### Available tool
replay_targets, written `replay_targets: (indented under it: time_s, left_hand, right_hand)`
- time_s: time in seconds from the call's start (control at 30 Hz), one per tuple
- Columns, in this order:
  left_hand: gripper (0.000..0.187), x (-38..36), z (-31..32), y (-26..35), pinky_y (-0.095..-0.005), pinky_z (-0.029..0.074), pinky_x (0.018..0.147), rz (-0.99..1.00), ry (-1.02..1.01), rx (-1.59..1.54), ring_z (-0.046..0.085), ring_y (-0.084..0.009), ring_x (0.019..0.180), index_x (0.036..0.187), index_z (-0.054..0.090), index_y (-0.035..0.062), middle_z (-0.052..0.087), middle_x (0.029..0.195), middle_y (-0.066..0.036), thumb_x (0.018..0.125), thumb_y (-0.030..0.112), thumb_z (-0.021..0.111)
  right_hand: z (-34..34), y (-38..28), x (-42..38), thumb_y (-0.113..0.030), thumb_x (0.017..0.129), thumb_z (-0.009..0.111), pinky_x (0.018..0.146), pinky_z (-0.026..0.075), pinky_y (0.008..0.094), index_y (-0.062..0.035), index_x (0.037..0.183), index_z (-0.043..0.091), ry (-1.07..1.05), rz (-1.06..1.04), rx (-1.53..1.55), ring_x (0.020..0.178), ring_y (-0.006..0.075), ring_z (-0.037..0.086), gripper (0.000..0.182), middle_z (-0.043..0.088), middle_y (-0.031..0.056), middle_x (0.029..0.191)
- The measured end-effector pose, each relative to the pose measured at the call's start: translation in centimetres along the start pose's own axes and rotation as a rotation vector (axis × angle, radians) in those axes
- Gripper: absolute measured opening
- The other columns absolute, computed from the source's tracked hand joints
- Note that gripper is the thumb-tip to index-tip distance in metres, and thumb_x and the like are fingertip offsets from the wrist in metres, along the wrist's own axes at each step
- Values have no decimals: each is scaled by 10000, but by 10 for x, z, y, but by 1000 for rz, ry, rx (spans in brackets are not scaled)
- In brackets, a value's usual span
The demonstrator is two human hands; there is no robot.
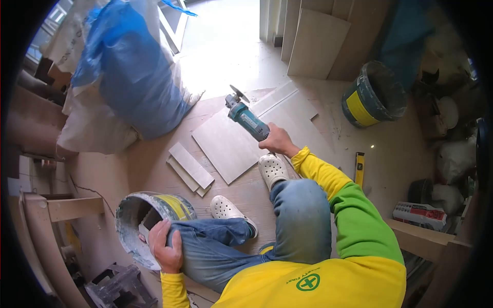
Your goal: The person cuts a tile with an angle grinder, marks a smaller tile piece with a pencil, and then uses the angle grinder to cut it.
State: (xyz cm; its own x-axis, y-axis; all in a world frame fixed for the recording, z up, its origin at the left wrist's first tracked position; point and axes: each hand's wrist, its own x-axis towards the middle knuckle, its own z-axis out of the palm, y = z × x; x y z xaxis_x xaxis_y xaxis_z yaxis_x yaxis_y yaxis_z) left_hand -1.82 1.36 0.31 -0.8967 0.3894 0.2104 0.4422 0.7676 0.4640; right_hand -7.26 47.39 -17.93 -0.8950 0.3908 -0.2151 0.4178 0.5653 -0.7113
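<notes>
My right hand [278, 140] is wrapped round the rear of a teal angle grinder [250, 121], whose disc [239, 94] points up and away from me. Below the grinder lie large pale tiles [226, 143] on the floor. Two narrow cut strips [191, 165] rest to their left. My left hand [166, 247] is by my knee at the rim of a paint-stained bucket [179, 206] lying tilted, its fingers bent over the edge of the opening. Something pale shows inside the bucket behind the fingers; whether the hand grips it is hidden.
Large blue and white sacks [133, 77] stand at the upper left. A dark bucket [374, 95] with a yellow label and a yellow level [360, 169] are on the right. Boards [318, 43] lean at the back. A grey plastic stool [120, 287] sits lower left.
</notes>
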Motion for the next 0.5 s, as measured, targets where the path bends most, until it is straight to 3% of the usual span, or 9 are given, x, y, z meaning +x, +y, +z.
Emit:
replay_targets:
  time_s: [0.23, 0.3, 0.5]
  left_hand:
    - [257, 10, 9, 6, -513, 417, 1074, -115, -123, 82, 608, -410, 1156, 1096, 687, -15, 684, 1207, -205, 882, 124, 667]
    - [245, 11, 8, 7, -474, 415, 1091, -167, -152, 103, 602, -389, 1197, 1119, 680, -9, 661, 1255, -213, 923, 127, 626]
    - [276, 13, 9, 3, -471, 398, 1102, -218, -211, 144, 589, -380, 1212, 1123, 668, -27, 640, 1282, -223, 974, 193, 591]
  right_hand:
    - [97, 74, 57, -355, 627, 769, 809, 568, 476, 14, 1087, 587, -87, 157, 76, 876, 457, 692, 617, 699, 277, 933]
    - [111, 83, 64, -348, 644, 764, 820, 568, 494, -2, 1095, 577, -25, 218, 94, 885, 465, 692, 598, 704, 276, 930]
    - [123, 103, 81, -331, 661, 752, 819, 564, 502, -15, 1105, 571, 19, 217, 143, 886, 461, 692, 574, 704, 272, 925]
